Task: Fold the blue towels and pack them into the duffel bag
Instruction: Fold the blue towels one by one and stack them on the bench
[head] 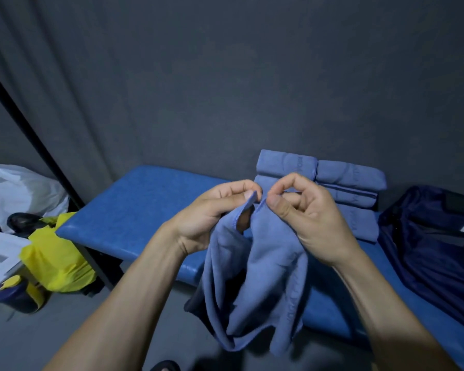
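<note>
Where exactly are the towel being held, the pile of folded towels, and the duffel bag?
held blue towel [268, 285]: head view, on its hanging middle.
stack of folded blue towels [351, 174]: head view, on the top right towel.
navy duffel bag [423, 253]: head view, on its dark fabric side.

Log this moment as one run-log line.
step: folding | left hand: pinches towel corner | right hand: pinches other corner | towel: hanging unfolded | folded towels: stacked on bench | duffel bag: right
</note>
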A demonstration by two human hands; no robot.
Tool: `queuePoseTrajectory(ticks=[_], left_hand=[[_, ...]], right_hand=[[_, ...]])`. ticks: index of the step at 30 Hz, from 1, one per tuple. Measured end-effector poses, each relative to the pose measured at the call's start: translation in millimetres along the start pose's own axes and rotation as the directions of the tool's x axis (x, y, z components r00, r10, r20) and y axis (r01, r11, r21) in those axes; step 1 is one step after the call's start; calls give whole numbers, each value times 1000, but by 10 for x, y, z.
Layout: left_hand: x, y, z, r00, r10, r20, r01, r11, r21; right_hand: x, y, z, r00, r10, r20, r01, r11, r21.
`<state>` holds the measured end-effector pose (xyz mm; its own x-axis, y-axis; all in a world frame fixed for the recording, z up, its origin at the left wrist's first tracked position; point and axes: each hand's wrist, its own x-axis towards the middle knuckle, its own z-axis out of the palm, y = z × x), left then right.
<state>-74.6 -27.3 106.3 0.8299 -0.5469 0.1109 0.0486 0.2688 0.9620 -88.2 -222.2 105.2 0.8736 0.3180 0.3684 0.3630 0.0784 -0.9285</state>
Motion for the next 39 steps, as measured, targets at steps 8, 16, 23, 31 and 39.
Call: queuePoseTrajectory(ticks=[8,16,23,31,39], left_hand=[[36,-90,-21,992,-97,77,97,995,-2],[42,-94,35,992,-107,61,108,994,-20],[42,-136,-46,986,-164,-29,166,980,108],[-98,54,-14,918,321,-233,-190,872,451],[-190,-50,39,943,322,-86,-190,732,655]], right_hand=[[3,-30,75,977,-212,18,212,969,-123],[16,27,120,979,-191,-77,169,958,-231],[18,86,76,976,-217,-5,206,935,-289],[28,22,53,953,-217,-210,174,963,-205],[32,-26,166,983,-148,-112,139,987,-84]])
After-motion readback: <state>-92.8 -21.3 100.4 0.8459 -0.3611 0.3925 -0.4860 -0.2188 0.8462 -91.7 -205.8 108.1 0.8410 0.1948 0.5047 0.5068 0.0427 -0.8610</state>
